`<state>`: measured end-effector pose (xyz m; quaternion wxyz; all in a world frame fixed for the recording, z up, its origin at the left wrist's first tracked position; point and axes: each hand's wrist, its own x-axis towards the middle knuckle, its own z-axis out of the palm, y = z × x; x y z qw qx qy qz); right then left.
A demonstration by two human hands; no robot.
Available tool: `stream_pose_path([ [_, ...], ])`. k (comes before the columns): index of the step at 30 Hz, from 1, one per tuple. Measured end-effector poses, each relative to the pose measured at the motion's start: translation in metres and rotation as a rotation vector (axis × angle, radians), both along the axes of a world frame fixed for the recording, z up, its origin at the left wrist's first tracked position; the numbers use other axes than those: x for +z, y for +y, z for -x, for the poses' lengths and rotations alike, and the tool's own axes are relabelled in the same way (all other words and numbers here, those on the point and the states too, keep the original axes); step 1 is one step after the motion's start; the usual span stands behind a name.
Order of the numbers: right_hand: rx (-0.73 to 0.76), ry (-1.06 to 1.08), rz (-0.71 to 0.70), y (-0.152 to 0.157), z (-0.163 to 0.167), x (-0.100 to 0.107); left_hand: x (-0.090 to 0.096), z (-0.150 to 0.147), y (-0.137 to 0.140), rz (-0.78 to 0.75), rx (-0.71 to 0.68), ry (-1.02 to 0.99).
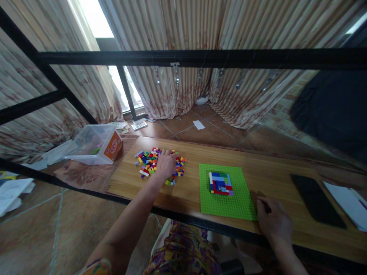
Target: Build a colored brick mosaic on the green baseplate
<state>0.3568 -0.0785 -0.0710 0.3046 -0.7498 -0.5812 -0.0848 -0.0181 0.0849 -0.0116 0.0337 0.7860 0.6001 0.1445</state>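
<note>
My left hand reaches into a heap of loose toy bricks of many colours on the table's left part. Its fingers point forward, a little apart, with the tips partly lost among the bricks; no brick shows in its grip. To the right lies a green baseplate. A low rectangular build of bricks, in blue, red, white, green and lilac, sits on the plate's upper middle. My right hand rests by the plate's near right corner, fingers loosely curled in, with nothing visible in them.
On the wooden table, a dark flat slab and white papers lie at the right. A clear plastic box with an orange label stands beyond the left end. A black metal rail crosses in front of the curtains.
</note>
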Motion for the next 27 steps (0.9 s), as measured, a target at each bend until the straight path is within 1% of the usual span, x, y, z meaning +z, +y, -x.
stream_pose_path([
  [6, -0.005, 0.032, 0.010, 0.000, 0.001, 0.001, 0.007, 0.012, -0.007, -0.019, 0.065, 0.060],
  [14, -0.007, 0.021, 0.004, 0.000, 0.000, 0.000, 0.008, 0.009, -0.004, -0.034, 0.103, 0.057],
  [18, 0.000, 0.019, -0.014, 0.000, 0.001, 0.000, 0.007, 0.006, -0.006, -0.042, 0.083, 0.044],
  [24, 0.032, 0.007, -0.039, 0.000, -0.002, -0.002, 0.002, -0.010, -0.023, -0.028, -0.030, -0.017],
  [27, 0.024, 0.004, -0.051, 0.000, -0.002, -0.003, 0.001, -0.018, -0.032, -0.010, -0.026, -0.026],
])
